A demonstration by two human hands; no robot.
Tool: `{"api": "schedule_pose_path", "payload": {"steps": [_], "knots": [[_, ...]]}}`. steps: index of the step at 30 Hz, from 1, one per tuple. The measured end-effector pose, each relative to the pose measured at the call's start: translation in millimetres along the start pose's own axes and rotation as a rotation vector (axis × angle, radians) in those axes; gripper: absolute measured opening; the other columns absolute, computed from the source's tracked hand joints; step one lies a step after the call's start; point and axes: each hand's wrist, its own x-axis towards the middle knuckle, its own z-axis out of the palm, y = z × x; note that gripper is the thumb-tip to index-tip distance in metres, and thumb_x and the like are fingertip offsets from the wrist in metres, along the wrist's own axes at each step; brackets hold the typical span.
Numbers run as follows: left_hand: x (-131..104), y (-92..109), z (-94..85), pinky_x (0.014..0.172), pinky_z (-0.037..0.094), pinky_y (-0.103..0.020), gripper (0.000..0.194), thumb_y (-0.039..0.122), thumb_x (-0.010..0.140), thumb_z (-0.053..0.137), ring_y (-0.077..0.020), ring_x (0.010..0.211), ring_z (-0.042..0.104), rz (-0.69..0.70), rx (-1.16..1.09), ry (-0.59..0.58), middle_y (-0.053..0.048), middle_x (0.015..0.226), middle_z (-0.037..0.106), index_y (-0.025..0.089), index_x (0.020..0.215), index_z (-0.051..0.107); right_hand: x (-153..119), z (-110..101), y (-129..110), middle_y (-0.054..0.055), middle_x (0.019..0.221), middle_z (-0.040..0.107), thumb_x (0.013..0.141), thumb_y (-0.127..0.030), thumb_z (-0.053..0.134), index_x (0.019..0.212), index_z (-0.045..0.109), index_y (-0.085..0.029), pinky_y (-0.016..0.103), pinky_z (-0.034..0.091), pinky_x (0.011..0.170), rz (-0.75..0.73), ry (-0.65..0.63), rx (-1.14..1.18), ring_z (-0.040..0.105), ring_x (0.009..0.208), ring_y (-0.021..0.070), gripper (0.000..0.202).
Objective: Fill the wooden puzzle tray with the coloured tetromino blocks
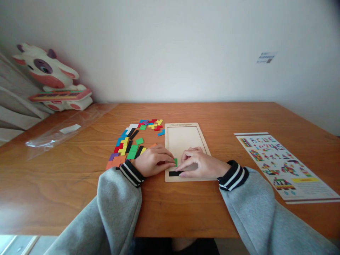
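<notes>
A shallow wooden tray (186,179) lies on the table. Along its near edge inside is a black strip (174,174), with the fingers of my right hand (196,163) on its right end. My left hand (155,160) reaches over the tray's left rim, its fingertips at a small green piece (175,162) inside, partly hidden. Left of the tray are many coloured flat pieces, among them a green square (139,141), orange pieces (117,161) and black strips (134,134). My left hand covers part of this group.
A printed pattern sheet (287,166) lies at the right. Clear plastic wrapping (70,128) is on the left of the wooden table (170,212). A cow-shaped toy keyboard (58,79) stands at the back left, by the wall.
</notes>
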Motion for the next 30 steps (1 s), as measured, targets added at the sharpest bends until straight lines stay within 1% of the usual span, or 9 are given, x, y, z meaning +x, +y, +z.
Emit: {"api": "schedule_pose_path", "payload": {"steps": [4,7,10,14,18,23,26,28,30], "knots": [[0.5,3.1,-3.0,0.085,0.053,-0.030,0.022,0.029,0.099,0.055,-0.0177,0.090,0.069,-0.057,-0.015,-0.038,-0.007,0.096,0.076,0.021,0.101,0.075,2.8,3.6,4.9,0.002,0.078,0.069,0.086,-0.052,0.070,0.091,0.076,-0.019,0.030,0.046,0.077,0.028,0.127,0.148,0.061,0.075,0.0146,0.034],[0.4,5.2,-4.1,0.082,0.054,-0.031,0.024,0.034,0.099,0.055,-0.0181,0.085,0.068,-0.109,-0.030,-0.066,-0.007,0.091,0.076,0.021,0.101,0.075,4.5,6.4,7.2,0.001,0.074,0.067,0.085,-0.059,0.068,0.093,0.070,-0.018,0.027,0.046,0.067,0.070,0.170,0.193,0.060,0.070,0.0139,0.043],[0.1,6.2,-3.7,0.078,0.054,-0.030,0.025,0.036,0.098,0.056,-0.0181,0.081,0.068,-0.124,-0.028,-0.069,-0.007,0.085,0.074,0.021,0.103,0.075,4.6,7.5,7.3,0.000,0.076,0.068,0.087,-0.058,0.067,0.098,0.068,-0.019,0.030,0.045,0.076,0.067,0.164,0.111,0.061,0.071,0.0137,0.041],[-0.4,7.0,-3.2,0.081,0.054,-0.031,0.021,0.032,0.096,0.058,-0.0192,0.088,0.068,-0.085,0.003,-0.065,-0.008,0.094,0.074,0.020,0.106,0.073,4.0,7.5,5.4,-0.001,0.081,0.069,0.085,-0.051,0.073,0.106,0.066,-0.020,0.035,0.039,0.088,0.083,0.144,0.042,0.063,0.078,0.0153,0.038],[-0.3,9.9,-3.4,0.083,0.054,-0.033,0.021,0.029,0.095,0.057,-0.0199,0.090,0.068,-0.058,0.014,-0.066,-0.009,0.099,0.074,0.019,0.105,0.072,5.3,8.0,1.5,-0.001,0.083,0.069,0.079,-0.049,0.079,0.113,0.065,-0.021,0.036,0.038,0.088,0.118,0.126,-0.004,0.063,0.082,0.0173,0.046],[0.8,11.5,-3.6,0.083,0.055,-0.034,0.021,0.027,0.093,0.056,-0.0202,0.090,0.068,-0.037,0.054,-0.026,-0.009,0.100,0.074,0.019,0.105,0.071,7.0,9.0,-3.6,0.000,0.081,0.066,0.079,-0.053,0.078,0.114,0.066,-0.022,0.035,0.038,0.084,0.136,0.128,-0.045,0.060,0.079,0.0171,0.049],[-1.5,4.2,-7.9,0.086,0.054,-0.036,0.021,0.027,0.095,0.054,-0.0215,0.090,0.067,-0.169,0.243,0.126,-0.007,0.098,0.075,0.020,0.100,0.072,6.4,9.7,-3.5,0.000,0.079,0.065,0.079,-0.059,0.076,0.114,0.068,-0.022,0.035,0.038,0.083,0.121,0.150,-0.050,0.058,0.078,0.0167,0.051],[-5.8,-4.3,-14.1,0.090,0.053,-0.039,0.023,0.027,0.095,0.051,-0.0241,0.094,0.066,-0.345,0.436,0.246,-0.008,0.102,0.075,0.019,0.102,0.072,5.6,10.1,-2.6,0.000,0.079,0.064,0.079,-0.061,0.074,0.115,0.068,-0.022,0.035,0.038,0.084,0.117,0.157,-0.046,0.058,0.078,0.0167,0.053],[-12.0,-13.0,-22.3,0.092,0.052,-0.041,0.027,0.028,0.095,0.050,-0.0276,0.100,0.066,-0.539,0.613,0.284,-0.010,0.110,0.073,0.018,0.110,0.070,4.9,10.3,-1.9,0.000,0.079,0.065,0.082,-0.064,0.069,0.116,0.068,-0.023,0.036,0.038,0.085,0.111,0.159,-0.036,0.058,0.078,0.0165,0.053]]}}
